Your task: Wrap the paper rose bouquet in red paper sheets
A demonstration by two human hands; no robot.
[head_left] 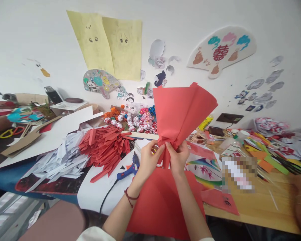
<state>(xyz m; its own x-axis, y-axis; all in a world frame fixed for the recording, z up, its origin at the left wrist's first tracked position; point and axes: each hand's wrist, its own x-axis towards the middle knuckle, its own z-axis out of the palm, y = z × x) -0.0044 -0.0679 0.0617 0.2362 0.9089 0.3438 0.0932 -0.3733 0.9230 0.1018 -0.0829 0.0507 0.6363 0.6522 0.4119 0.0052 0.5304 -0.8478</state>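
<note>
A red paper bouquet wrap (180,112) stands upright in front of me, fanned wide at the top and gathered narrow at its waist. My left hand (149,157) pinches the gathered waist from the left, fingers curled round it. From the right, my right hand (177,154) grips the same waist, its thumb pressed on the front folds. Below my wrists lies a large red paper sheet (165,204). A blue hot glue gun (129,170) with a black cord rests on white paper just left of my left hand.
Piles of red paper strips (106,147) and white paper strips (65,157) lie left. Behind them are paper flowers (137,120). Yellow-handled scissors (12,132) sit far left. Other people's arms show at the left edge and the right edge. Coloured paper (268,157) lies right.
</note>
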